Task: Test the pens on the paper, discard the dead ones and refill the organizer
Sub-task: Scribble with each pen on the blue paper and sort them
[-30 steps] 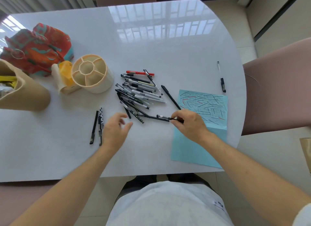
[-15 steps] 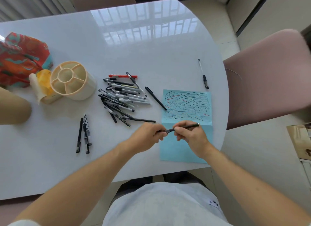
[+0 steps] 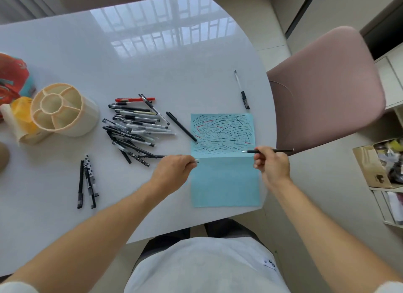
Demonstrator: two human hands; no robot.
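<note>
1. White glossy round-edged table (image 3: 152, 59): far half bare; the right edge curves just beside the pink upholstered chair (image 3: 327, 90).
2. Light-blue creased sheet of paper (image 3: 224, 183): lies at the table's near right edge, far half covered in black and red strokes, near half unmarked.
3. Right hand (image 3: 272, 165): fingers curled round a slim black pen (image 3: 281, 150), held nearly level over the paper's right edge, tip pointing left just above the scribbled half.
4. Left hand (image 3: 174, 170): at the paper's left edge by the crease, fingertips pinched on a small pale piece, probably a pen cap (image 3: 197, 160); too small to confirm.
5. Heap of black, grey and red pens (image 3: 135, 127): mid-table, left of the paper.
6. Cream round plastic organizer with divided compartments (image 3: 63, 111): toward the left edge, compartments holding nothing.
7. 3 dark pens (image 3: 87, 181): set apart nearer the near edge.
8. 1 clear pen with a black cap (image 3: 241, 90): alone near the right edge.
</note>
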